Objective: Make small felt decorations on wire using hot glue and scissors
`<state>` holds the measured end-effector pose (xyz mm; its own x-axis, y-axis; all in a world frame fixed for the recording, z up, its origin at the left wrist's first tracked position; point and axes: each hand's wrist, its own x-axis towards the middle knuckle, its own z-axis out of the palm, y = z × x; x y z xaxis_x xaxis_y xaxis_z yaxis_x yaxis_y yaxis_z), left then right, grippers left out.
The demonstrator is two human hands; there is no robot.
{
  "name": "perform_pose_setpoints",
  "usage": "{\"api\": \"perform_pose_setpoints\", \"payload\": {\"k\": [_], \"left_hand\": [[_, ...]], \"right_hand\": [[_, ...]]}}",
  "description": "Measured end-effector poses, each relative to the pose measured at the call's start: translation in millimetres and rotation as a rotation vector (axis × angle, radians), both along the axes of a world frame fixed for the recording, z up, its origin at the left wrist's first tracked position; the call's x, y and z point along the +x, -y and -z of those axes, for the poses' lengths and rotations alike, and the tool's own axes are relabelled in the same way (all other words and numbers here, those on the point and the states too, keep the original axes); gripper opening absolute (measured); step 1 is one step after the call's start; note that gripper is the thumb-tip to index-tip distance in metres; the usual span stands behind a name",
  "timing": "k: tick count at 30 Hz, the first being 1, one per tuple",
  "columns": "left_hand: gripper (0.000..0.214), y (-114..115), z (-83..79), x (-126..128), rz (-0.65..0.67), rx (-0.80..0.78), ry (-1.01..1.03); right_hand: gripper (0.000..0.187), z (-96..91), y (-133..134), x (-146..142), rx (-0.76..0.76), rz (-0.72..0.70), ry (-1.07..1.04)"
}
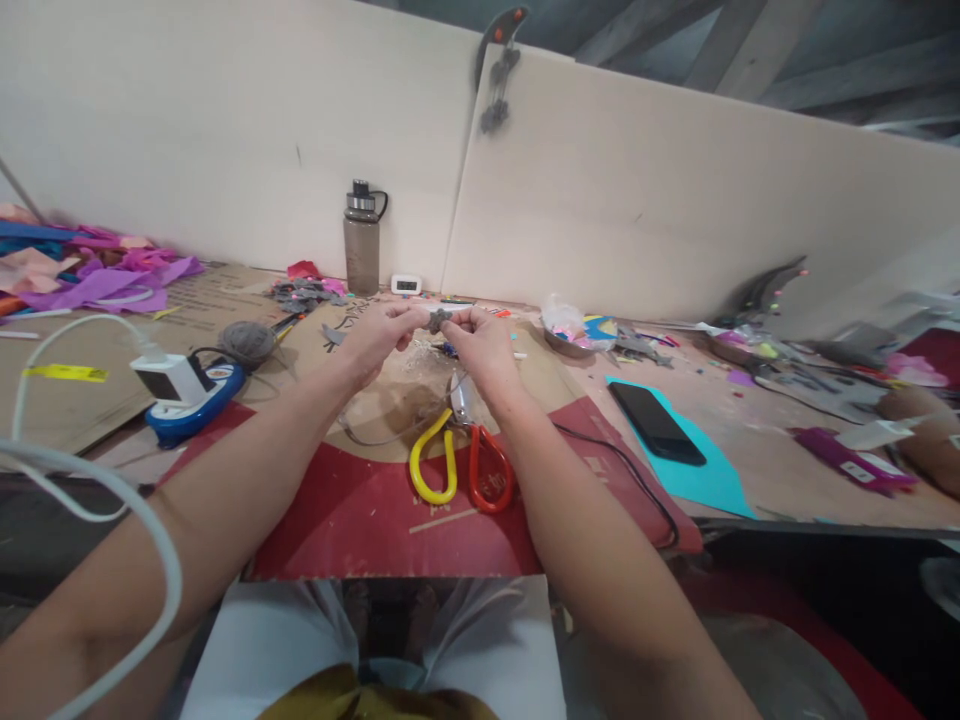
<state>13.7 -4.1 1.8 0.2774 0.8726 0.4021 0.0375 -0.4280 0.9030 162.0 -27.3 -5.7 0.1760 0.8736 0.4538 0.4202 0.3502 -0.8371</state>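
Both of my hands are held out over the table and meet on a small grey felt piece (439, 319). My left hand (382, 335) pinches its left side with closed fingers. My right hand (480, 340) pinches its right side the same way. Beneath the hands lie scissors (461, 460) with one yellow and one red handle loop, on a red and tan sheet of cardboard (360, 510). Some clear plastic (424, 365) lies under my hands.
A grey water bottle (361, 240) and a small white clock (406, 285) stand by the back wall. A black phone (656, 422) lies on a cyan sheet (712, 475). A white charger on a blue device (184, 390), grey yarn (247, 342) and piles of coloured scraps (90, 270) sit at left.
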Motion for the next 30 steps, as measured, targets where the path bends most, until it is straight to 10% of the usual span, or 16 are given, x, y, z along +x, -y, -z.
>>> {"api": "perform_pose_setpoints", "payload": {"k": [9, 17, 30], "left_hand": [[0.009, -2.1, -3.4, -8.6, -0.018, 0.047, -0.257], [0.007, -5.1, 0.8, -4.5, -0.213, 0.031, -0.067], [0.006, 5.2, -3.2, 1.3, -0.176, 0.004, 0.048]], "right_hand": [[0.007, -0.2, 4.0, -1.1, 0.153, 0.014, 0.371], [0.006, 3.6, 7.8, -7.3, 0.247, -0.008, 0.306], [0.017, 3.5, 7.9, -10.7, 0.149, 0.005, 0.156]]}}
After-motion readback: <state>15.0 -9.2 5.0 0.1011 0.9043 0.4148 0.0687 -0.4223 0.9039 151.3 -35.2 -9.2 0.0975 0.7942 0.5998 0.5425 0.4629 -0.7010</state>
